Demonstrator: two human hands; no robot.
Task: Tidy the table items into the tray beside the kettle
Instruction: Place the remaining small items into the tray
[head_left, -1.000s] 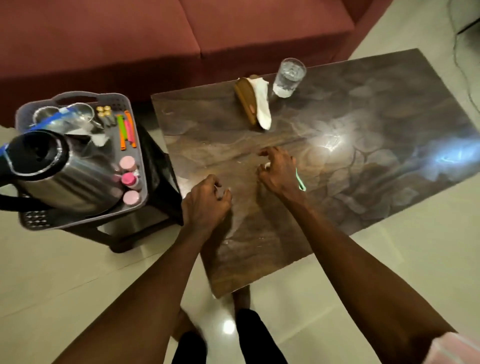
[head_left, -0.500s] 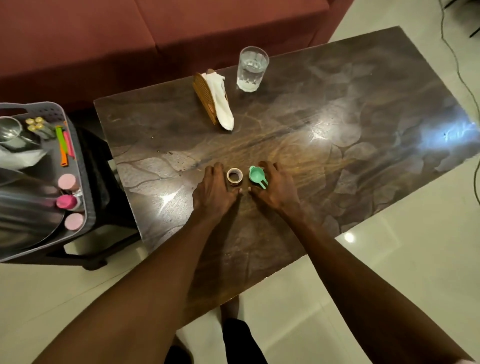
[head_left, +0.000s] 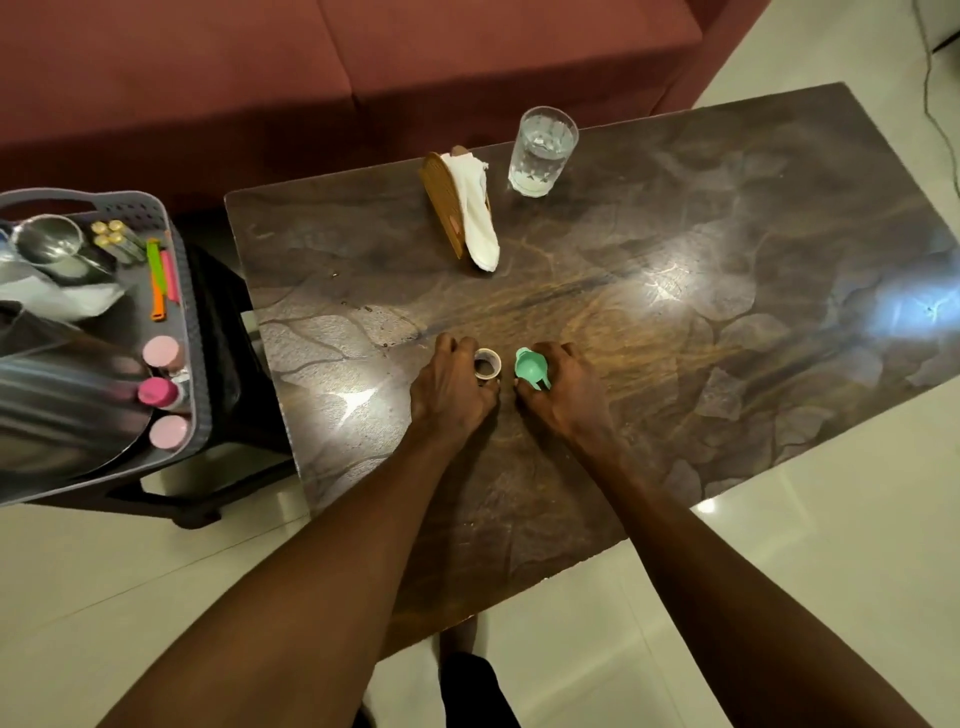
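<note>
Far left: grey perforated tray (head_left: 176, 312) on a dark stand, just beside the table's left edge. Contents: steel kettle (head_left: 62, 405), filling the tray's near half; a metal cup (head_left: 49, 241) at the far corner; gold-capped batteries (head_left: 117, 239); green, orange and pink clips (head_left: 161, 278); three pink-capped bottles (head_left: 163, 395) in a row along the right wall.

Centre: dark, glossy patterned table (head_left: 675, 312), strong light glare on top. Toward its far edge, a wooden napkin holder (head_left: 441, 202) with a white napkin (head_left: 475, 208) leaning out, and just right of it a glass of water (head_left: 543, 150), nearly full.

Centre, near side: left hand (head_left: 449, 392), fingers curled round a small tape roll (head_left: 487, 362) that stands on the tabletop, thumb side hidden beneath. Just right of it: right hand (head_left: 566, 389), fingers curled against a small green scoop (head_left: 530, 368), also on the table. Whether either item is fully gripped or only cupped cannot be told. The two items sit near each other, well apart from the tray.

Risks, as judged:
- Glossy surface: a loose pinch could let the roll or scoop slide or roll off the near edge.
- Tray is crowded; dropping items in beside the kettle could topple a bottle.
- A later reach to the far edge could knock the glass and wet the napkin.
</note>
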